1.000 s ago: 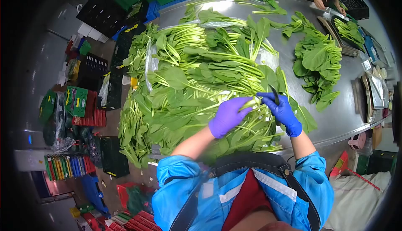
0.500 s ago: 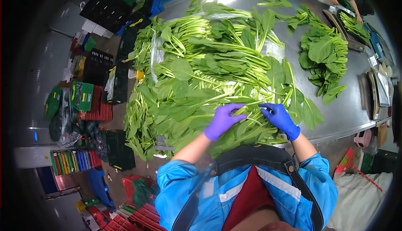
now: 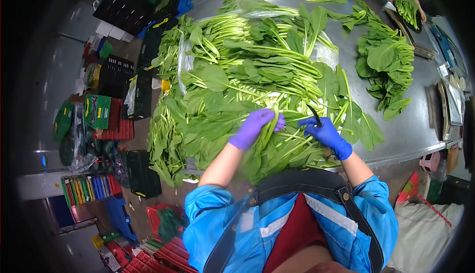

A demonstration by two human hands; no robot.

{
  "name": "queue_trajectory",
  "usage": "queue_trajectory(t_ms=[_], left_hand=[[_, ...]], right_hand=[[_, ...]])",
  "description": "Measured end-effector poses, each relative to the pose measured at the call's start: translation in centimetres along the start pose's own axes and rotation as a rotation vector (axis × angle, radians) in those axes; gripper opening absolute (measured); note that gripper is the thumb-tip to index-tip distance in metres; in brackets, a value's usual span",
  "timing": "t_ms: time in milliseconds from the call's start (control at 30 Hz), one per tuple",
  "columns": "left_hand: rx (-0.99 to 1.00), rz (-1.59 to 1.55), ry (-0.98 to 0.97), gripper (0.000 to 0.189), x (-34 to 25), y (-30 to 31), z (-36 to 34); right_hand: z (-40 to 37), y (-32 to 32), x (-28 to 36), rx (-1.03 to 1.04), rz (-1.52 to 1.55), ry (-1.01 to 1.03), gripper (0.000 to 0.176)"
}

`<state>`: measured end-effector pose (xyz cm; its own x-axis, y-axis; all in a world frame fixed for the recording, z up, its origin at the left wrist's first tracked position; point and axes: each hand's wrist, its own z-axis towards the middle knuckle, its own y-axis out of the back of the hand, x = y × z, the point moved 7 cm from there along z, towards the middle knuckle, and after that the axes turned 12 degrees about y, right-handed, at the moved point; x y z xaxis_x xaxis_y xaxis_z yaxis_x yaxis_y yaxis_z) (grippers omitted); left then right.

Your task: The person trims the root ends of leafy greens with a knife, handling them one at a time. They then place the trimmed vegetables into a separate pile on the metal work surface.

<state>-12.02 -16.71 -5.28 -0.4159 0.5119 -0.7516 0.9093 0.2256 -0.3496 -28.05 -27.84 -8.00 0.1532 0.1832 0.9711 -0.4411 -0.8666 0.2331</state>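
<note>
My left hand (image 3: 253,127), in a purple glove, is closed around the pale stalk of a leafy green (image 3: 270,130), whose leaves hang toward my apron. To its right, my right hand (image 3: 327,134), in a blue glove, grips a small dark curved knife (image 3: 314,114) with the tip pointing up and away. Under and beyond both hands lies a broad heap of leafy greens (image 3: 213,117), stalks mostly to the right. A neater bundle of greens (image 3: 282,70) rests on top of the heap.
On the steel table (image 3: 341,50), another pile of greens (image 3: 386,58) lies to the right. Scales (image 3: 449,105) stand along the right edge. At the far right, a co-worker's hands hold a dark tray of greens (image 3: 406,8). Crates (image 3: 141,174) stand on the floor at left.
My left hand has moved slightly left and raised a stalk upright. The dark knife now shows in my right hand. The co-worker's tray of greens has lifted off the scale.
</note>
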Motion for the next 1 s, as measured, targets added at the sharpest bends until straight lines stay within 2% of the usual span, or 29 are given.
queue_trajectory(t_ms=[33,100,167,233,267,300,333,367,433,500,567,600,633,700,767,833,867,900,1000], left_hand=[[-0.007,-0.146,0.009,0.041,-0.4,0.6,0.2],[0.027,-0.226,0.027,0.047,-0.8,1.3,0.9],[0.131,-0.268,-0.002,0.049,-1.3,1.8,2.2],[0.068,-0.253,0.02,0.045,-2.6,1.0,1.8],[-0.023,-0.053,-0.012,0.042,-3.5,1.0,1.4],[-0.116,0.147,-0.048,0.039,-4.5,0.9,1.1],[-0.187,0.165,-0.057,0.03,-5.3,0.9,0.8],[-0.19,0.166,-0.064,0.03,-5.6,1.0,0.7],[-0.349,0.344,-0.045,0.024,-5.9,1.9,0.2],[-0.429,0.457,-0.029,0.022,-6.1,1.4,0.2],[-0.6,1.133,-0.882,0.027,-9.0,-3.5,-2.0],[-0.565,1.191,-0.896,0.033,-9.4,-5.9,-2.5],[-0.559,1.19,-0.896,0.033,-9.7,-7.2,-2.7],[-0.402,1.545,-0.783,0.035,-8.3,-10.1,-1.6],[-0.346,1.488,-0.825,0.03,-6.6,-9.3,-0.6],[-0.436,1.179,-0.566,0.025,-6.0,-6.0,0.4],[-0.513,1.025,-0.685,0.024,-6.3,-4.9,0.2],[-0.517,1.027,-0.689,0.024,-6.1,-4.7,0.3],[-0.509,1.011,-0.579,0.024,-5.1,-4.3,0.3]], right_hand=[[0.7,1.4,-0.7,-0.038,-0.295,0.034,0.031],[2.4,5.1,-3.1,-0.225,-0.384,0.03,0.032],[4.5,8.6,-6.2,-0.498,-0.641,0.12,0.031],[6.5,8.9,-8.2,-0.467,-0.723,0.096,0.032],[6.8,8.8,-9.1,-0.423,-0.797,0.074,0.032],[6.9,8.9,-8.9,-0.426,-0.797,0.074,0.032],[7.5,8.4,-9.5,-0.298,-0.742,0.013,0.033],[7.9,7.8,-10.1,-0.168,-0.686,-0.045,0.034],[6.9,7.9,-6.8,-0.197,-0.659,-0.007,0.033],[5.0,7.7,-2.5,-0.185,-0.207,-0.069,0.029],[3.2,7.0,3.0,-0.11,-0.091,-0.138,0.028],[2.4,6.1,4.0,-0.039,0.024,-0.199,0.026],[2.1,5.2,4.1,0.038,0.045,-0.152,0.027],[1.2,4.1,5.9,0.16,0.087,-0.129,0.03],[0.8,3.8,6.1,0.191,0.114,-0.181,0.031],[1.3,5.5,4.4,-0.117,0.119,-0.047,0.029],[1.2,5.9,4.0,-0.182,-0.11,0.112,0.028],[1.0,5.1,3.5,-0.182,-0.11,0.118,0.028],[0.4,2.6,5.5,-0.196,-0.511,0.424,0.028]])
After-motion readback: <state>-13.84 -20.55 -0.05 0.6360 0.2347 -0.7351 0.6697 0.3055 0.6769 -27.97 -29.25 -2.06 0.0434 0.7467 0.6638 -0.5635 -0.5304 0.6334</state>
